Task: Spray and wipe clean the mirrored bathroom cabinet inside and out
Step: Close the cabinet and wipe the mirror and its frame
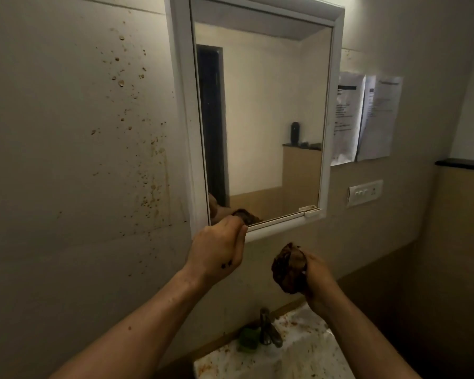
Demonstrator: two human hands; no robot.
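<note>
The white-framed mirrored cabinet (257,119) hangs on the wall straight ahead with its door nearly closed. At the door's lower left corner, my left hand (216,247) grips the bottom edge, fingers curled over it. My right hand (316,283) is lower and to the right, below the cabinet and apart from it. It holds a crumpled, dirty brown cloth (288,266). The mirror shows a dark doorway and a ledge behind me. No spray bottle is in view.
Brown splatter stains (137,127) cover the wall left of the cabinet. Below my arms is a stained white sink (298,354) with a metal tap (268,329) and a green object (248,337). Taped papers (367,119), a switch plate (364,192) and a black ledge (463,164) are to the right.
</note>
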